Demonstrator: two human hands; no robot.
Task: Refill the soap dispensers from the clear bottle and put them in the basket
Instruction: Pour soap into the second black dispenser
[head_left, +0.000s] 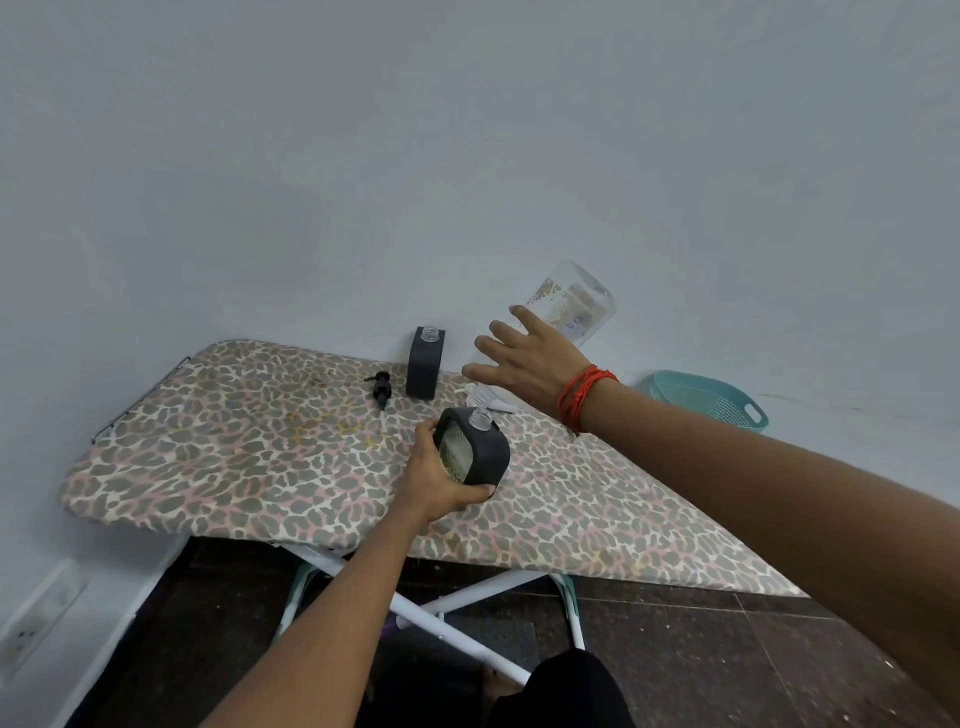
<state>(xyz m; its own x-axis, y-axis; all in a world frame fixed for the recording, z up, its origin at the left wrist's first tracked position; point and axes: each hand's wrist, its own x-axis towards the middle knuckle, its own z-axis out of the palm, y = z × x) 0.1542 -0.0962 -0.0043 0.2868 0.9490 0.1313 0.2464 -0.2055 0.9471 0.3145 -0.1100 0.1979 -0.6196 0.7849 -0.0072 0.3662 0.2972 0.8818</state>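
My left hand (441, 480) grips a dark grey soap dispenser (475, 452), tilted on the ironing board, its open clear neck pointing up and yellowish liquid showing inside. My right hand (524, 358) holds the clear bottle (571, 304) tipped mouth-down above that dispenser; the bottle's mouth is hidden behind the hand. A second dark grey dispenser (425, 366) stands upright with an open neck at the board's far edge. A black pump head (381, 392) lies to its left. A white pump piece (480, 397) lies behind the held dispenser. The teal basket (711, 397) sits to the right.
The leopard-print ironing board (260, 447) stands against a pale wall on white crossed legs (452, 618). Dark tiled floor (727, 649) lies below. A wall socket (31, 623) is at the lower left.
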